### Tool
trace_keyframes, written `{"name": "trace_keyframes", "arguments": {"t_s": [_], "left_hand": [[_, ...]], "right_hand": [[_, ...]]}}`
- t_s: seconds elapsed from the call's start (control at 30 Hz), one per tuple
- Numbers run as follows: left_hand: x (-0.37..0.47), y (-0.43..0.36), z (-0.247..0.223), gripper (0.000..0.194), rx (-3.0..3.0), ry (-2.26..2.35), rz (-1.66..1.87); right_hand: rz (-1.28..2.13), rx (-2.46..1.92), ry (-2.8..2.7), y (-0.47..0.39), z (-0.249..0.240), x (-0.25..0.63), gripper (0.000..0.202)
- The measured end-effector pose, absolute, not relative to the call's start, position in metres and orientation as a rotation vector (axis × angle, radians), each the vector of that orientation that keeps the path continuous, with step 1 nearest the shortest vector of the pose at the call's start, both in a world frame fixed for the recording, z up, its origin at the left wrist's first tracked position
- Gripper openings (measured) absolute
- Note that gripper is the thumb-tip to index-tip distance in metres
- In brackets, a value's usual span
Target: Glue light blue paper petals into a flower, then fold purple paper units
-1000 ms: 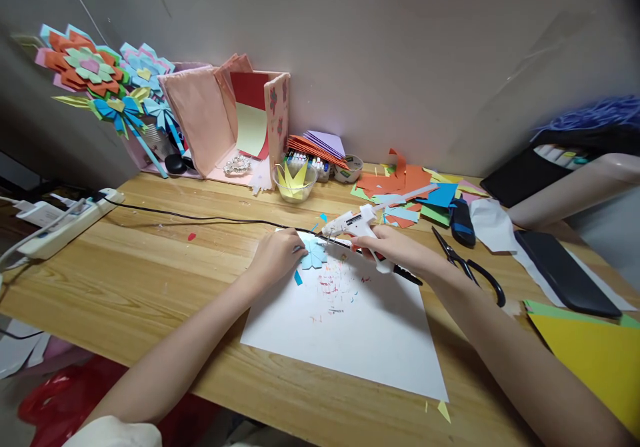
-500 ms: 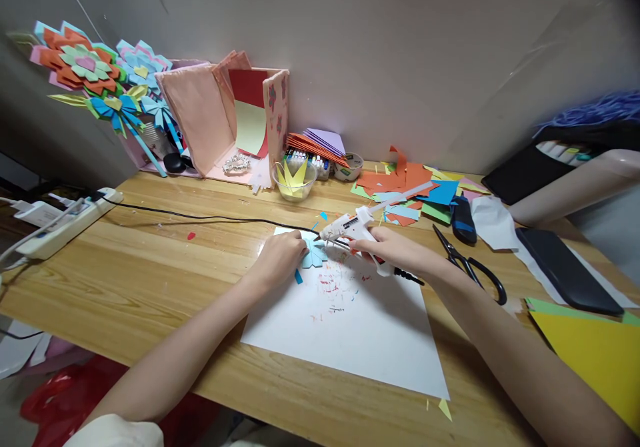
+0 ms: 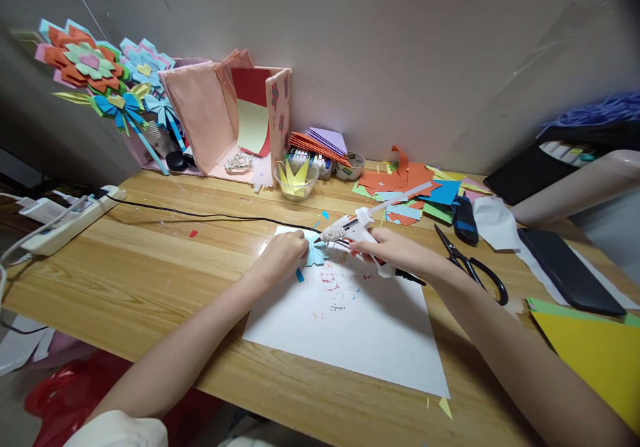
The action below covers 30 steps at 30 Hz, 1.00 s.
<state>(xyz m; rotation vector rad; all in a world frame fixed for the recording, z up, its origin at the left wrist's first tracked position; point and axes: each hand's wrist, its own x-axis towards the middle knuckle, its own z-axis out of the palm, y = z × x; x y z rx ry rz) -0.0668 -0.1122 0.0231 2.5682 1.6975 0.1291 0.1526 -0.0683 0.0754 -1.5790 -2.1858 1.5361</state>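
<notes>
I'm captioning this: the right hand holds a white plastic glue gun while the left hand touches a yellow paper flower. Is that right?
Not quite: the head view shows the left hand touching a light-blue paper flower, not yellow. The rest stands.

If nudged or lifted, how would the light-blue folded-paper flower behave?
The light-blue folded-paper flower is probably light: it looks like thin paper. Visible creases likely stiffen it somewhat, though petals may bend. The bare left hand holds its left edge, so a nudge opposite could pivot it.
</notes>
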Motion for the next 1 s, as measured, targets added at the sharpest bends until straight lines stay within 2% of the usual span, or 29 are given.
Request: {"name": "trace_keyframes", "arguments": {"t_s": [0.2, 0.4, 0.57, 1.0], "left_hand": [[-0.067, -0.112, 0.021, 0.015, 2.51, 1.714, 0.222], [-0.067, -0.11, 0.017, 0.013, 2.242, 1.815, 0.572], [-0.075, -0.107, 0.012, 0.011, 2.037, 1.737, 0.715], [-0.078, -0.105, 0.009, 0.012, 1.984, 1.699, 0.768]], "right_hand": [[1.546, -1.575, -2.189, -0.07, 0.077, 0.153, 0.032], [1.564, -1.567, -2.198, -0.072, 0.074, 0.151, 0.033], [1.46, -1.631, -2.191, -0.073, 0.067, 0.146, 0.035], [1.375, -1.59, -2.214, -0.076, 0.063, 0.138, 0.036]]}}
